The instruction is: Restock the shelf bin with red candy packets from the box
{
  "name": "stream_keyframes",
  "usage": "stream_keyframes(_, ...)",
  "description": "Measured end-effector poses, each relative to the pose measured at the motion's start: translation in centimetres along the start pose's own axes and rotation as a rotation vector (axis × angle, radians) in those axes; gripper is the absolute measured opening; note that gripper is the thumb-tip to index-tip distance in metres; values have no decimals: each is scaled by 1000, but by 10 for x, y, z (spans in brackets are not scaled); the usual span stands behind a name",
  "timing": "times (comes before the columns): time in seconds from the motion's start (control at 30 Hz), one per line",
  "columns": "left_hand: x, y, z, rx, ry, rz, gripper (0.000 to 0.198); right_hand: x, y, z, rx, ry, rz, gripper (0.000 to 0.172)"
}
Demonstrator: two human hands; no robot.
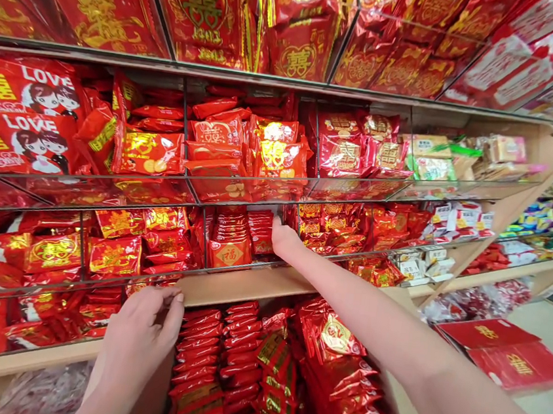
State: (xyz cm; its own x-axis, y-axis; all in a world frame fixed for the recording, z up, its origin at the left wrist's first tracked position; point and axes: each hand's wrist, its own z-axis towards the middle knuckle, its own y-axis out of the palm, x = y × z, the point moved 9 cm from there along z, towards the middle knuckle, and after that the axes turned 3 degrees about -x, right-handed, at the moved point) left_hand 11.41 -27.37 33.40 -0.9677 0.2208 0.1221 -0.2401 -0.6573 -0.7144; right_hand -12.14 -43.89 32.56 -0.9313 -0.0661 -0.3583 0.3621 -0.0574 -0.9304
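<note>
Shop shelving fills the view, tier upon tier of red and gold wedding sweets behind clear acrylic panels, with a pale wooden shelf [228,287] running across the middle. Higher up, red packets printed with the double-happiness character [198,8] sit in angled bins, and packets showing a cartoon couple and the word LOVE [24,114] fill the upper left.

The right hand [285,239] reaches forward at the centre of the view, its fingers bent over the top edge of a clear front panel [232,255] and just beside a stack of small red packets [260,231]. The fingers are partly hidden, so whether they grip anything cannot be told. The left hand [137,331] is lower, its fingers curled and its thumb close to them at the front of the wooden shelf. No packet shows in it, though a thin edge could be pinched there; this cannot be told.

Loose red packets [201,357] crowd the bin below the shelf, between the two arms. White boxes [423,265] sit further right, past a wooden upright [497,217]. Large red boxes [503,353] lie at lower right, and another shelf of colourful packets [545,229] stands beyond them.
</note>
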Motion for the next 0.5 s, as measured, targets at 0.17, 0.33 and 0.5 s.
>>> stream_keyframes(0.17,40,-12,-18,91,267,-125,12,1,-33,-51,134,-148,14,31)
stream_keyframes(0.33,129,80,-81,-592,431,-320,30,5,-43,-127,189,-333,122,15)
stream_keyframes(0.5,148,163,-116,-945,263,-262,57,27,-30,-180,151,-405,352,13)
